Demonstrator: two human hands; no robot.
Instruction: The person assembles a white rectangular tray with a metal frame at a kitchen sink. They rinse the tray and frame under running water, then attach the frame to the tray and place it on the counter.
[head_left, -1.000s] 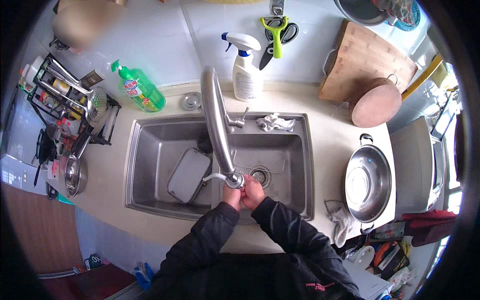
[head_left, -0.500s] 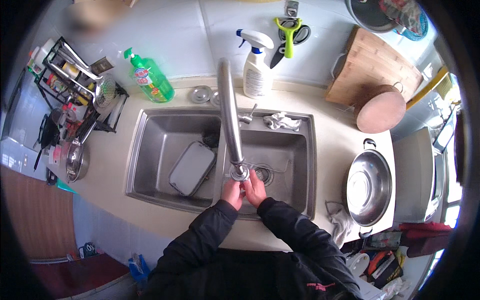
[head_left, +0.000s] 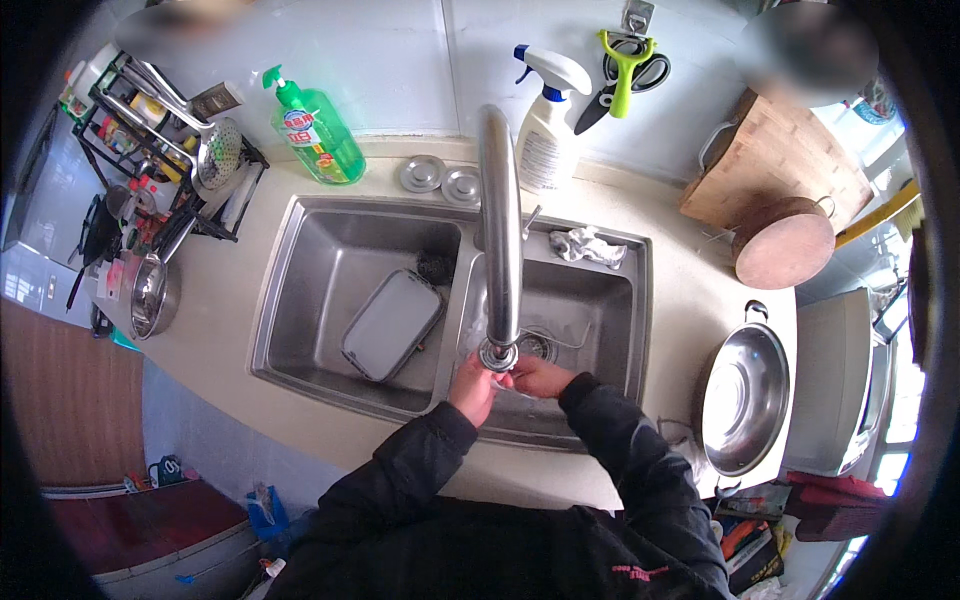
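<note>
Both my hands are together under the spout of the metal tap (head_left: 500, 220), over the right sink basin (head_left: 610, 400). My left hand (head_left: 472, 390) is closed, its fingertips mostly hidden behind the tap's end. Its fingers meet those of my right hand (head_left: 541, 378), which is bent inward and closed too. A transparent shine shows at the right fingertips; I cannot tell whether it is water or a see-through thing. Behind my hands lies the drain strainer (head_left: 537, 346). A pale rectangular container (head_left: 393, 325) with a dark rim rests tilted in the left basin (head_left: 330, 250).
Behind the sink stand a green pump bottle (head_left: 318, 140), a white spray bottle (head_left: 548, 140) and two round metal lids (head_left: 422, 174). A crumpled cloth (head_left: 588, 247) lies on the sink's back rim. A steel wok (head_left: 745, 400) sits right, a utensil rack (head_left: 205, 190) left.
The view has shifted slightly, so the scene sits differently in the picture. My right hand has turned sideways, its forearm farther out, while both hands stay under the tap.
</note>
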